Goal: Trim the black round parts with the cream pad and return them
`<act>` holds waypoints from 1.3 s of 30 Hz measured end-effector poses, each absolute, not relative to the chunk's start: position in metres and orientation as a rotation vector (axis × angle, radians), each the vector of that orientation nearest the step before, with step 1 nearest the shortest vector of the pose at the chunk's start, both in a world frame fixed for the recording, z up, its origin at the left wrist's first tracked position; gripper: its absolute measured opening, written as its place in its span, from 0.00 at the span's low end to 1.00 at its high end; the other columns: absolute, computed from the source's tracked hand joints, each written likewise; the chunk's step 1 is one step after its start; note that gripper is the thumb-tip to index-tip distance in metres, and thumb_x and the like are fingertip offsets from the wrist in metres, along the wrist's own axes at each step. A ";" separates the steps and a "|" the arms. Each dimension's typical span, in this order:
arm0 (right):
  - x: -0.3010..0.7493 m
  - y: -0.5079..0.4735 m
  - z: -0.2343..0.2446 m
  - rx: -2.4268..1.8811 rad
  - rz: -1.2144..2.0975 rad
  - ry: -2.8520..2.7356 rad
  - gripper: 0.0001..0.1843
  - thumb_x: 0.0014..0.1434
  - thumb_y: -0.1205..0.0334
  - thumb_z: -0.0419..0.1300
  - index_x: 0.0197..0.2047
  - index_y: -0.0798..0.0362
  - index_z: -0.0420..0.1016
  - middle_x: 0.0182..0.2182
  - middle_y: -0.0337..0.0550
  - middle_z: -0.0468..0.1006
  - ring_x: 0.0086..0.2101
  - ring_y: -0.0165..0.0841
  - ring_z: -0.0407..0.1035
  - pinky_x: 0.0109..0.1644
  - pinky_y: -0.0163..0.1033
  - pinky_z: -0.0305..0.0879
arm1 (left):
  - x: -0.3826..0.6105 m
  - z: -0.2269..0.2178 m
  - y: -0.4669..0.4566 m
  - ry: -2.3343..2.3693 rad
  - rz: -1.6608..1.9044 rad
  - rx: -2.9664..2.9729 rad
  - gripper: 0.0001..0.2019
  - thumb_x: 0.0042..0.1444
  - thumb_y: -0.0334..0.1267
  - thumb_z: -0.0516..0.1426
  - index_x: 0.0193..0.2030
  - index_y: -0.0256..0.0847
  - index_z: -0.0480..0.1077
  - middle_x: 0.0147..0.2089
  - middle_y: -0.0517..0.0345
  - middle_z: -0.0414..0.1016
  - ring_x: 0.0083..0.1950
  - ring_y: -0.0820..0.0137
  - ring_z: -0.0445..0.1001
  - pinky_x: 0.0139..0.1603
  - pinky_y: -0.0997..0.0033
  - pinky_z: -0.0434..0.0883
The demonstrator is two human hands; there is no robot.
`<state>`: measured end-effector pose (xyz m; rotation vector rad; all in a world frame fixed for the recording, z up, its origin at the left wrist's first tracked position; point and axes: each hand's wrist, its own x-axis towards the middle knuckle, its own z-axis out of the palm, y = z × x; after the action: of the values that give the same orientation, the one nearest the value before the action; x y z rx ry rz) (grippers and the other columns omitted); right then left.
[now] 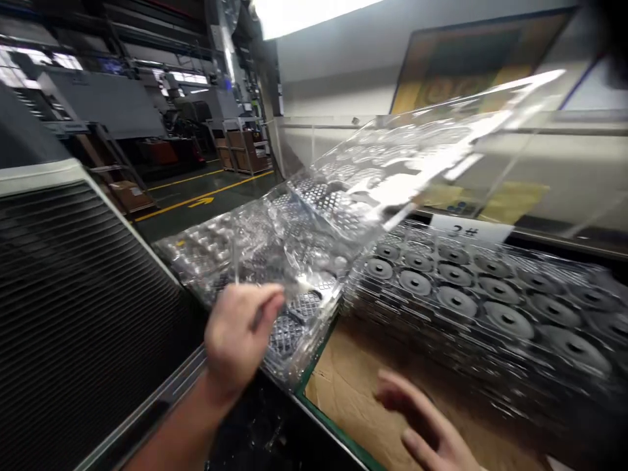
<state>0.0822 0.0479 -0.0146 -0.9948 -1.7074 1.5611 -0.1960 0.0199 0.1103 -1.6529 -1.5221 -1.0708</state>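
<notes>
Clear plastic blister tray (343,190) is mid-lift, tilted up toward 1 o'clock, left hand (240,340) pinching its near edge. Right hand (432,425) spread, empty, at 5 o'clock. Needs steadying over the tray stack (490,301), I reckon.

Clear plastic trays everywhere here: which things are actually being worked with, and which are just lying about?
In use:
- left hand gripping the lifted clear tray
- right hand, open, over the cardboard sheet
- stack of disc-filled trays

Lying about:
- ribbed black panel
- white label
</notes>
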 end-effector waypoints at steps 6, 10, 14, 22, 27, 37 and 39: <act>0.098 0.040 0.065 -0.572 1.338 -1.149 0.45 0.53 0.45 0.63 0.67 0.39 0.44 0.62 0.46 0.62 0.59 0.41 0.60 0.58 0.49 0.62 | -0.087 0.037 0.008 -1.019 -1.276 -2.175 0.08 0.59 0.30 0.53 0.44 0.39 0.70 0.25 0.61 0.76 0.29 0.73 0.74 0.37 0.74 0.73; 0.151 0.005 0.065 -0.715 0.953 -1.069 0.33 0.59 0.62 0.60 0.64 0.34 0.52 0.56 0.40 0.70 0.53 0.36 0.68 0.52 0.42 0.67 | -0.044 0.000 0.008 -0.840 -1.387 -2.378 0.13 0.62 0.34 0.49 0.50 0.41 0.70 0.36 0.55 0.78 0.44 0.68 0.76 0.58 0.60 0.66; 0.237 -0.050 0.070 -0.741 0.548 -0.917 0.29 0.54 0.62 0.65 0.57 0.31 0.64 0.49 0.32 0.76 0.49 0.35 0.72 0.48 0.40 0.70 | -0.026 -0.015 0.011 -0.804 -1.336 -2.692 0.20 0.60 0.30 0.48 0.59 0.44 0.61 0.53 0.44 0.69 0.59 0.58 0.67 0.58 0.51 0.66; 0.354 -0.195 0.078 -0.981 0.071 -0.425 0.24 0.50 0.65 0.64 0.51 0.36 0.71 0.49 0.36 0.75 0.48 0.36 0.71 0.46 0.40 0.70 | 0.022 -0.025 0.034 -0.424 -0.894 -3.136 0.14 0.58 0.31 0.52 0.50 0.44 0.68 0.54 0.42 0.71 0.51 0.61 0.75 0.45 0.67 0.76; 0.376 -0.236 0.024 -0.922 0.222 0.005 0.26 0.47 0.71 0.60 0.50 0.44 0.72 0.44 0.44 0.77 0.42 0.36 0.74 0.38 0.39 0.72 | 0.052 -0.021 0.030 -0.222 -0.876 -3.212 0.14 0.59 0.31 0.50 0.49 0.44 0.69 0.50 0.44 0.77 0.49 0.63 0.77 0.43 0.69 0.76; 0.379 -0.257 -0.082 -0.668 0.093 0.440 0.10 0.63 0.65 0.54 0.48 0.53 0.70 0.45 0.42 0.73 0.42 0.31 0.71 0.40 0.39 0.71 | 0.061 -0.038 0.025 -0.127 -0.646 -3.401 0.12 0.60 0.35 0.50 0.48 0.46 0.70 0.49 0.48 0.78 0.46 0.66 0.78 0.43 0.74 0.75; 0.378 -0.255 -0.098 -0.674 0.103 0.495 0.14 0.62 0.61 0.57 0.51 0.56 0.68 0.47 0.46 0.72 0.42 0.34 0.71 0.42 0.43 0.71 | 0.065 -0.041 0.024 -0.178 -0.683 -3.427 0.12 0.61 0.36 0.50 0.48 0.47 0.71 0.49 0.49 0.78 0.46 0.66 0.78 0.43 0.73 0.75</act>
<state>0.3783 -0.2547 -0.0978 -0.6741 0.4948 0.1035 0.0651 0.0237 -0.0411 -3.4270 -0.1782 -0.6825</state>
